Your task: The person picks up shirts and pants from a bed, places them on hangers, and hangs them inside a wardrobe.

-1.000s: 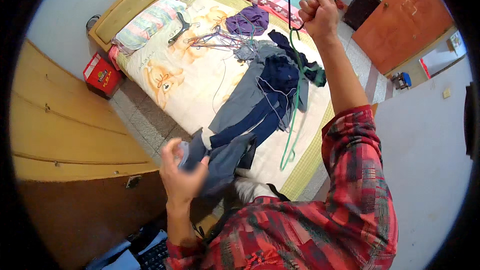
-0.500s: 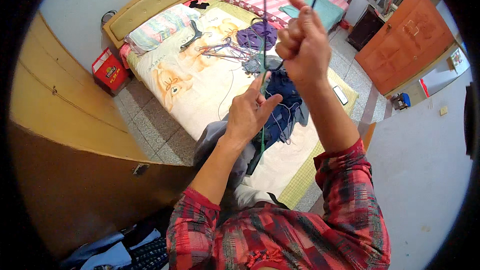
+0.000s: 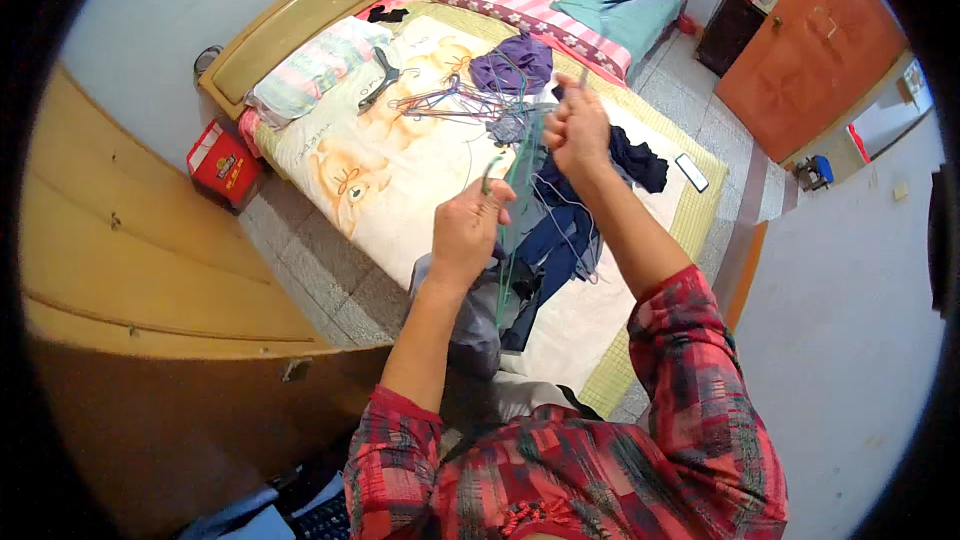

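My left hand (image 3: 468, 236) is closed around a green wire clothes hanger (image 3: 516, 180), whose hook sticks up above the fingers. The hanger's thin frame hangs blurred between my two hands, over the bed. Farther off and to the right, my right hand (image 3: 580, 132) is closed in a fist beside the hanger. A blurred tip shows above that fist; what it grips is unclear. Below both hands lies a pile of dark blue and grey clothes (image 3: 555, 230), with a pale wire hanger (image 3: 572, 230) on top.
On the bed (image 3: 400, 205) are several tangled wire hangers (image 3: 450, 100), a purple garment (image 3: 515, 62), a black hanger (image 3: 380, 78), a pillow (image 3: 320, 70) and a phone (image 3: 691, 172). A wooden wardrobe (image 3: 150, 270) stands left, near a red bag (image 3: 225, 165). An orange door (image 3: 810, 50) stands at the right.
My right hand has come down and slightly left; the dark hanger wires raised above it no longer show there. My left hand has drawn nearer and curled its fingers around the green hanger.
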{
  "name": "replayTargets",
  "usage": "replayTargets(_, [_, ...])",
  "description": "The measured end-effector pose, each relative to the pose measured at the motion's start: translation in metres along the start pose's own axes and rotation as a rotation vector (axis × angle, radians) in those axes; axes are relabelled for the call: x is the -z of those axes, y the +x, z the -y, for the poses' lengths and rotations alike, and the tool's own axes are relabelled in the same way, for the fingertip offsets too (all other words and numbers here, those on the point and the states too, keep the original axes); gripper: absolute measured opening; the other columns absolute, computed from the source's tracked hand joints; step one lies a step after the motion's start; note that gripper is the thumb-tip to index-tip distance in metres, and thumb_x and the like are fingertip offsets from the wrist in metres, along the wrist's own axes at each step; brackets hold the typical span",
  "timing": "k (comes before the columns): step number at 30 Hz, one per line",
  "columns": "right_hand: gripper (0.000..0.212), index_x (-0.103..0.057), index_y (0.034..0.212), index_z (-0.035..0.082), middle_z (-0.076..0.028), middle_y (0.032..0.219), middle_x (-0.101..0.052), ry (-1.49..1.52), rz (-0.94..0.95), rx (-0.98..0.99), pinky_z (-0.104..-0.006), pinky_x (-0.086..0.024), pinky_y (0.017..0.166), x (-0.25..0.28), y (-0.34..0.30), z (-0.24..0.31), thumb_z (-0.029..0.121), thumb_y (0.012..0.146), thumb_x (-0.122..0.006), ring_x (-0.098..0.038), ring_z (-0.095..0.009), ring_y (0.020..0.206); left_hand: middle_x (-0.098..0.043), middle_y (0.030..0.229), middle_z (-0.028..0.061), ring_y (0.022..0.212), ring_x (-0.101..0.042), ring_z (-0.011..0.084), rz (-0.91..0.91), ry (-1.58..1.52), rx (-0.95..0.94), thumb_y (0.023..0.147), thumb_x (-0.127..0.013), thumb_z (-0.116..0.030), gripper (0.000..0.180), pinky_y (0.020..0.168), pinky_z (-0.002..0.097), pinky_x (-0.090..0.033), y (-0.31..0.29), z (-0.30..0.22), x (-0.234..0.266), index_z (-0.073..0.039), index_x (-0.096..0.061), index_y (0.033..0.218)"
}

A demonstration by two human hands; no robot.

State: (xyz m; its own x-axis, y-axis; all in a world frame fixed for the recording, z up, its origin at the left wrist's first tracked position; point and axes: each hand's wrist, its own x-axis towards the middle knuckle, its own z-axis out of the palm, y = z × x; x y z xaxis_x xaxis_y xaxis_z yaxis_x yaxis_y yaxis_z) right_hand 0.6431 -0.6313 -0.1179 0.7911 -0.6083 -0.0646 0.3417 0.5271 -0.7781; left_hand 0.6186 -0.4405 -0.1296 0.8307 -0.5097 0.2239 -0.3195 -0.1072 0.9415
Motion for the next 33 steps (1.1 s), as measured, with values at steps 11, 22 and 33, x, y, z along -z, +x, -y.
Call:
replayTargets(11, [0.026, -0.054, 0.111, 0.002, 0.006, 0.053, -0.025, -0.252, -0.174, 0.640, -0.0208, -0.020, 0.036, 0.108, -0.005, 0.100, 0.021, 0.095, -0.045, -0.023, -0.003, 0.041, -0.063, 0.074, 0.0075, 0.068, -0.060, 0.0219, -0.107, 0.333, -0.101, 0.078, -0.067, -0.029, 0.052, 0.068, 0.0311, -0.047, 0.113, 0.057, 0.022, 0.000, -0.051, 0.117])
replayTargets(22, [0.027, -0.053, 0.111, -0.002, 0.005, 0.061, -0.032, -0.305, 0.051, 0.610, -0.0216, -0.026, 0.042, 0.139, -0.100, 0.048, 0.018, 0.094, -0.044, -0.030, -0.005, 0.048, -0.057, 0.097, 0.0263, 0.095, -0.057, 0.0329, 0.350, 0.756, 0.431, 0.046, -0.082, -0.031, 0.075, 0.080, 0.0364, -0.046, -0.009, 0.017, 0.080, 0.011, -0.057, 0.104])
replayTargets(33, [0.023, -0.057, 0.110, 0.003, 0.006, 0.064, -0.043, -0.584, 0.186, 0.413, -0.0173, -0.020, 0.040, 0.098, -0.195, 0.058, 0.016, 0.092, -0.052, -0.030, 0.000, 0.047, -0.059, 0.092, 0.0241, 0.085, -0.058, 0.0385, 0.361, 1.029, 0.671, 0.059, -0.074, -0.021, 0.043, 0.077, 0.0390, -0.048, -0.213, -0.010, 0.098, 0.006, -0.062, 0.091])
